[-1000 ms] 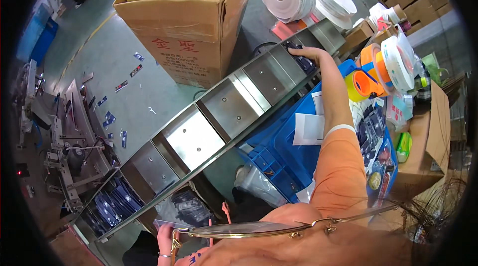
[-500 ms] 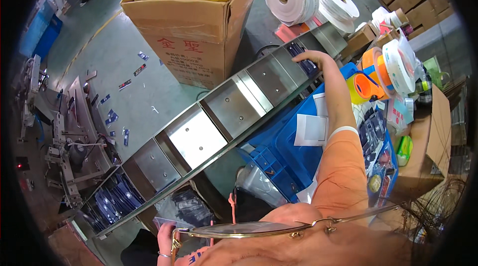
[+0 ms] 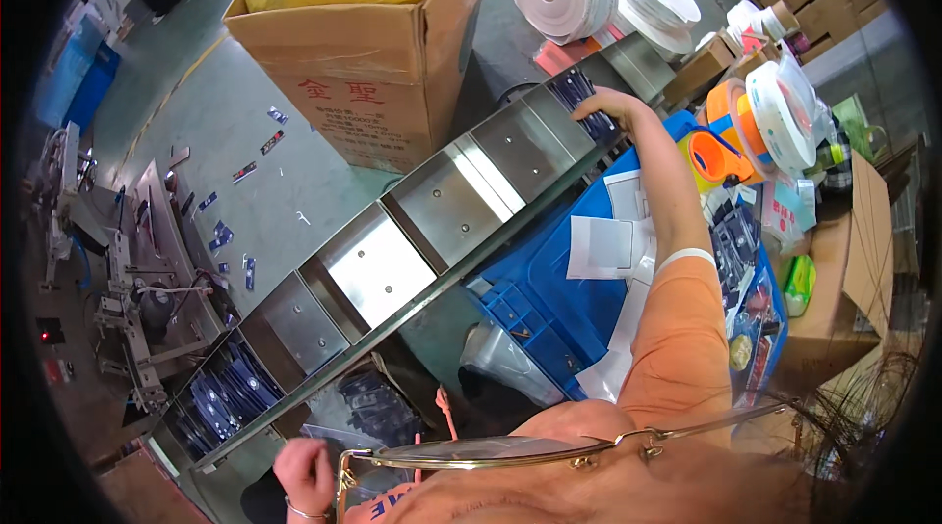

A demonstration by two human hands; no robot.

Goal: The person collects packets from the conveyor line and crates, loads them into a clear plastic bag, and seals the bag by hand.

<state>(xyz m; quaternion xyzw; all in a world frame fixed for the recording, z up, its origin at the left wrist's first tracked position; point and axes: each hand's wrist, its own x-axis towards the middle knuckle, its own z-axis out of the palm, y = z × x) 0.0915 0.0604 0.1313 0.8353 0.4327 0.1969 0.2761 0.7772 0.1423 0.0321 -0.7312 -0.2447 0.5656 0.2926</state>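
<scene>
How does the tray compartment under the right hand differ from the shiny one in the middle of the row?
The far compartment holds dark packets, and the right hand rests on it; the middle compartment holds nothing, its bare steel floor reflecting light. The far one looks smaller in this view. Both are sections of one long steel tray.

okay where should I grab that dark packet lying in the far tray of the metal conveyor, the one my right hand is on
Probably by the dark packet's near long edge, coming from above on your side. It lies flat in the steel tray, whose raised dividers block a sideways reach, and your right hand already rests on that edge; pinch and lift upward.
</scene>
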